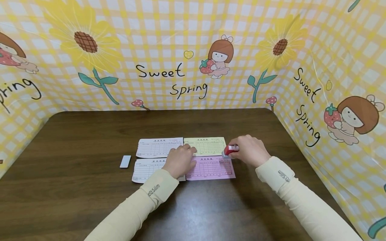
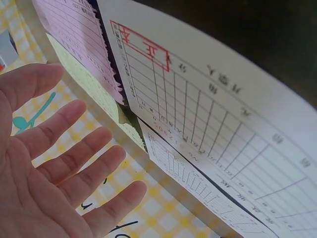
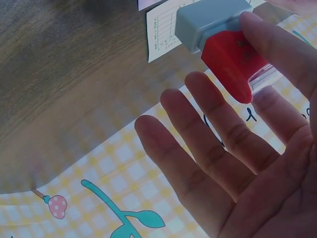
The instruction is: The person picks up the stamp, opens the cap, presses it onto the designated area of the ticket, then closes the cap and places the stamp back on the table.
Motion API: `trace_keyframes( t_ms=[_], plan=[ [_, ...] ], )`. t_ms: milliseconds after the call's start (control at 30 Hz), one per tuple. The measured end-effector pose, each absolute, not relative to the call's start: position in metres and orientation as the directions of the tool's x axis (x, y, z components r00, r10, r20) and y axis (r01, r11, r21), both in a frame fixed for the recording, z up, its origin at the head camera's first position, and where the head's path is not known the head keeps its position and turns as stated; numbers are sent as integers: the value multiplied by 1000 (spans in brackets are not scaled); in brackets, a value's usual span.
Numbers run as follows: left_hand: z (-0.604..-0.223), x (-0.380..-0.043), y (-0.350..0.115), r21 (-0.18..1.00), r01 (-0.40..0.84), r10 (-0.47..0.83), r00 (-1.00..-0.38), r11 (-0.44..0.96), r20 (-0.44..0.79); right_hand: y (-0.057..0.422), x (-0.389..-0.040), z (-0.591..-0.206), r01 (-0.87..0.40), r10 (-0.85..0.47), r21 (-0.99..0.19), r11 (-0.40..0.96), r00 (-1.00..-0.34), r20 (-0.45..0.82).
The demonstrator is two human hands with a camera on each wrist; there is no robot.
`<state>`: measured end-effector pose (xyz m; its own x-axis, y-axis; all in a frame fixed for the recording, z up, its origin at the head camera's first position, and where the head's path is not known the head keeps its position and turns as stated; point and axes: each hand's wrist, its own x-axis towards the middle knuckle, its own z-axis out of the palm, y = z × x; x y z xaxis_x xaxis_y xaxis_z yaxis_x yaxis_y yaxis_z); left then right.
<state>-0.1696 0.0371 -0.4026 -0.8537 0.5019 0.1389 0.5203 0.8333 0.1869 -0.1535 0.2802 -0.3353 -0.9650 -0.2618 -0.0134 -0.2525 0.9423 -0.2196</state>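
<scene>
My right hand pinches a red self-inking stamp with a grey base between thumb and index finger, while its other fingers stay extended. In the head view the stamp is over the right ends of a yellow receipt slip and a pink receipt slip; whether it touches paper cannot be told. My left hand lies across the inner edges of the slips with fingers extended. Beside it are two white receipt slips. The nearer white slip bears a red boxed stamp mark.
A small white rectangular piece lies on the brown table, left of the slips. Yellow checked cloth with printed flowers and figures rises along the table's back and sides.
</scene>
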Motion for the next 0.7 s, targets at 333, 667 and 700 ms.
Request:
trace_keyframes(
  t_ms=[333, 667, 700],
  plan=[
    [-402, -171, 38, 198, 526, 508, -850, 827, 138, 280, -159, -335, -223, -238, -233, 947, -971, -37],
    [-404, -176, 41, 185, 538, 512, -842, 822, 169, 280, -164, -336, -222, -237, -237, 946, -971, -36],
    [-404, -176, 41, 182, 538, 513, -842, 823, 171, 280, -165, -337, -224, -239, -234, 946, -970, -36]
  ],
)
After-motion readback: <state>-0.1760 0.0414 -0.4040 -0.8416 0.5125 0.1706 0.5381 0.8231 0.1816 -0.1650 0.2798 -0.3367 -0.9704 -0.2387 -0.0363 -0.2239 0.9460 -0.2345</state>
